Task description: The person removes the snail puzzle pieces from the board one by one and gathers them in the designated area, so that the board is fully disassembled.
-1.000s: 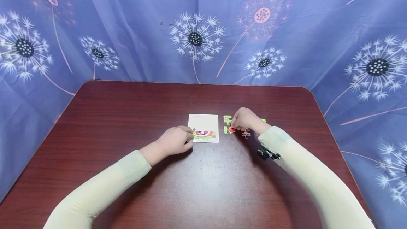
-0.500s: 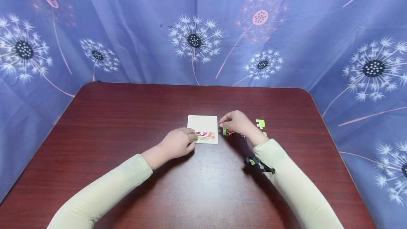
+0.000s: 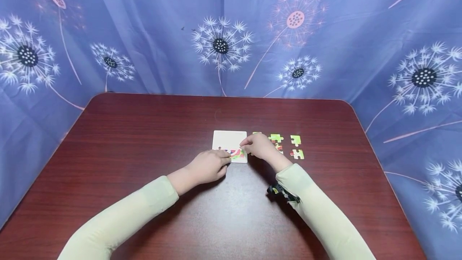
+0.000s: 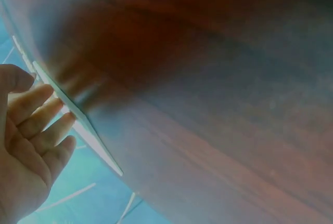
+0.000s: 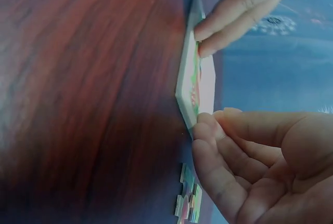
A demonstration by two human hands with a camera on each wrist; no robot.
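This is looking like an indoor corner curtained off as a simple filming set; whether it is lying inside a home, an office or a lab, the views are leaving unclear. A blue-violet curtain [image 3: 151,23], printed with white and pink dandelions, is hanging behind the tabletop [image 3: 234,212] and running along its left and right sides, hiding the room beyond. The tabletop is showing dark reddish wood grain, with 2 rounded far corners and a pale glare on its near half. Above the tabletop, 1 small black device [image 3: 283,193] is sitting at a pale sleeve [image 3: 325,208], hinting at recording.
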